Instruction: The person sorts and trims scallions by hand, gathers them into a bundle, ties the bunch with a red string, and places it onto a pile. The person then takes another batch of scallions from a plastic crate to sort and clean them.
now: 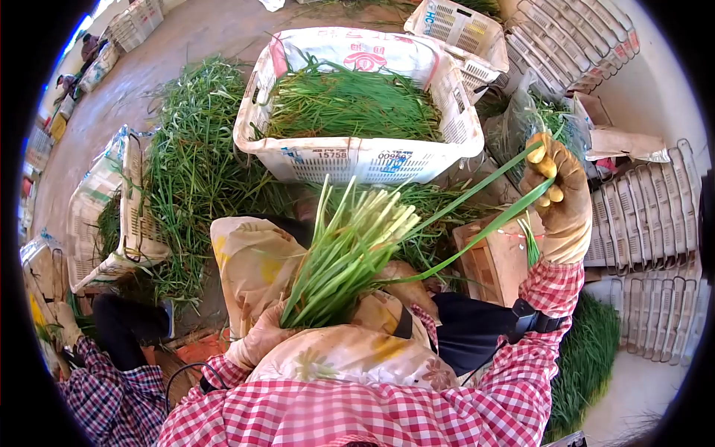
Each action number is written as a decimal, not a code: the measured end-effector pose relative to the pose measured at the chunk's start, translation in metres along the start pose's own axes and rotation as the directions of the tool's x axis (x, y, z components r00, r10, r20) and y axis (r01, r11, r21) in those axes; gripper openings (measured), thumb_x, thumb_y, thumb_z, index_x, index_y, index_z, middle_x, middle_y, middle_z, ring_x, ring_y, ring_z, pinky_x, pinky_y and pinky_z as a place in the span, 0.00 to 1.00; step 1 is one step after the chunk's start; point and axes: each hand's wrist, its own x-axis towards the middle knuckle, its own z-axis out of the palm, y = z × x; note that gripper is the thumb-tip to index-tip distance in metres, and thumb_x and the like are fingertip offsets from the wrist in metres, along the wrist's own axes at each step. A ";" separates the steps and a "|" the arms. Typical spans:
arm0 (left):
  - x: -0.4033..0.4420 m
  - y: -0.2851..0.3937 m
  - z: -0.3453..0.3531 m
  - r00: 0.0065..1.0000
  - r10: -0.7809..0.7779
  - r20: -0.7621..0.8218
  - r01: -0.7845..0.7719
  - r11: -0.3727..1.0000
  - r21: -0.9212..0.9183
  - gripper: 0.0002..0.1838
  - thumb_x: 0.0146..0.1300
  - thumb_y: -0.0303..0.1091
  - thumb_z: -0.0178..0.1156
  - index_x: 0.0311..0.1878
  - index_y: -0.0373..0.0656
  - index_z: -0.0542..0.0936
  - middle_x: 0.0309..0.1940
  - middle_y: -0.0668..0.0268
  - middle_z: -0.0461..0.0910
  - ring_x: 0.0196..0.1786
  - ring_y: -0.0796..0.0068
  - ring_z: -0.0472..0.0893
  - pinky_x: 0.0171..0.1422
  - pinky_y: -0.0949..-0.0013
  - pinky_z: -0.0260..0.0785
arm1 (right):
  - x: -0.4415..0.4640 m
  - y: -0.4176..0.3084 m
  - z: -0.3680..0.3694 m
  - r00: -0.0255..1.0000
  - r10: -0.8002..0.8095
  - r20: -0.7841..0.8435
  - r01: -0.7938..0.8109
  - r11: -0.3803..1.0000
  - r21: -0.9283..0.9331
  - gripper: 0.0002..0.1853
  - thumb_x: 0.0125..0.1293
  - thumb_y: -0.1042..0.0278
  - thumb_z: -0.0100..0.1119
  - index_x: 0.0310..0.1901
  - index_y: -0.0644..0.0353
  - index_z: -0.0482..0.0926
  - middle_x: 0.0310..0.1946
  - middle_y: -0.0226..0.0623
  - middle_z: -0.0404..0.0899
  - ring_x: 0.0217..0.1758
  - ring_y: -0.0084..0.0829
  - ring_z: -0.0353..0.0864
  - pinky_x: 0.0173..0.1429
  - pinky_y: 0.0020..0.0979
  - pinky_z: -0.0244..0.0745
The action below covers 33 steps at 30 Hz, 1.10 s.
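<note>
A bunch of green stalks with pale cut ends (350,246) rests over my lap, the pale ends pointing up and away from me. My left hand (262,337), in a light glove, is wrapped round its lower leafy part. Out to the right my right hand (547,179), in a brown and yellow stained glove, is closed on a couple of long green leaves (484,232) that stretch back toward the bunch. Beyond the bunch stands a white crate (357,158), lined with a printed sack and holding many green stalks (354,104).
Loose greens (197,149) are heaped left of the crate. A tilted white crate (141,201) stands further left. A wooden box (488,261) is by my right knee. Stacked crates (644,212) line the right side. A co-worker's checked sleeve (112,387) shows at lower left.
</note>
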 end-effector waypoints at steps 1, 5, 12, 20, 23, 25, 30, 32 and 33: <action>0.000 0.000 0.000 1.000 -0.015 0.005 0.015 1.000 -0.021 0.27 0.57 0.22 0.62 0.61 0.40 0.69 0.55 0.62 0.75 0.55 0.71 0.75 0.61 0.67 0.66 | 0.002 0.003 -0.001 0.999 -0.026 0.023 0.024 0.996 0.081 0.12 0.67 0.60 0.52 0.36 0.63 0.74 0.19 0.22 0.66 0.11 0.10 0.58 0.13 0.13 0.52; 0.002 0.004 -0.003 0.997 -0.070 0.019 0.071 0.991 -0.111 0.28 0.55 0.23 0.63 0.61 0.40 0.69 0.55 0.62 0.75 0.55 0.71 0.75 0.62 0.66 0.66 | 0.002 0.068 0.036 0.952 0.189 0.242 -0.053 0.876 -0.479 0.17 0.65 0.55 0.56 0.28 0.62 0.78 0.17 0.25 0.70 0.14 0.15 0.65 0.16 0.16 0.59; -0.009 0.019 -0.004 0.998 0.037 -0.052 -0.043 0.993 -0.106 0.36 0.51 0.29 0.66 0.65 0.40 0.65 0.57 0.61 0.72 0.57 0.69 0.71 0.63 0.66 0.62 | -0.034 0.158 -0.050 0.804 0.587 -0.099 -0.148 0.035 -0.988 0.21 0.63 0.49 0.57 0.43 0.61 0.81 0.28 0.40 0.82 0.24 0.28 0.79 0.29 0.31 0.74; -0.006 0.007 -0.007 0.999 -0.007 -0.040 0.007 1.000 -0.007 0.33 0.54 0.27 0.66 0.64 0.40 0.66 0.54 0.63 0.75 0.55 0.71 0.74 0.61 0.67 0.65 | -0.017 0.138 0.091 0.975 0.142 0.174 0.123 0.312 -0.942 0.30 0.57 0.47 0.64 0.53 0.65 0.76 0.26 0.35 0.81 0.19 0.17 0.74 0.23 0.22 0.73; -0.005 0.003 -0.007 0.999 0.022 -0.028 -0.024 0.998 -0.060 0.32 0.55 0.27 0.65 0.63 0.41 0.66 0.54 0.64 0.75 0.55 0.72 0.74 0.61 0.66 0.65 | -0.003 0.186 0.113 0.916 0.161 0.368 0.339 0.179 -0.923 0.25 0.62 0.48 0.58 0.48 0.64 0.79 0.28 0.39 0.82 0.23 0.28 0.77 0.31 0.32 0.75; -0.008 -0.002 -0.006 0.998 0.035 -0.059 -0.042 0.991 -0.128 0.25 0.57 0.26 0.63 0.59 0.39 0.71 0.51 0.66 0.77 0.51 0.75 0.75 0.59 0.69 0.66 | 0.002 0.196 0.111 0.905 0.065 0.421 0.271 0.674 -0.687 0.17 0.63 0.55 0.57 0.41 0.63 0.80 0.25 0.35 0.81 0.19 0.27 0.73 0.26 0.30 0.71; -0.004 -0.021 -0.022 0.996 0.041 -0.081 -0.057 0.978 -0.202 0.26 0.57 0.32 0.63 0.60 0.41 0.70 0.49 0.66 0.77 0.49 0.72 0.77 0.56 0.68 0.69 | 0.014 0.116 0.067 0.979 0.205 0.001 -0.201 0.960 0.196 0.14 0.67 0.59 0.50 0.34 0.61 0.77 0.15 0.24 0.66 0.14 0.17 0.57 0.19 0.22 0.55; -0.003 -0.014 -0.025 0.994 0.038 -0.101 -0.058 0.978 -0.203 0.28 0.55 0.32 0.64 0.59 0.40 0.70 0.49 0.65 0.77 0.50 0.71 0.77 0.56 0.68 0.69 | 0.015 0.082 0.020 0.999 -0.017 -0.041 0.035 0.873 0.487 0.13 0.68 0.62 0.48 0.30 0.61 0.74 0.12 0.20 0.58 0.12 0.14 0.52 0.19 0.21 0.53; -0.004 -0.014 -0.025 0.994 0.038 -0.100 -0.058 0.977 -0.205 0.28 0.54 0.31 0.65 0.59 0.40 0.70 0.50 0.65 0.77 0.50 0.71 0.77 0.57 0.68 0.69 | 0.005 0.059 0.027 0.959 -0.144 -0.243 0.244 0.856 0.456 0.14 0.70 0.63 0.45 0.30 0.61 0.74 0.11 0.19 0.57 0.11 0.14 0.51 0.19 0.19 0.52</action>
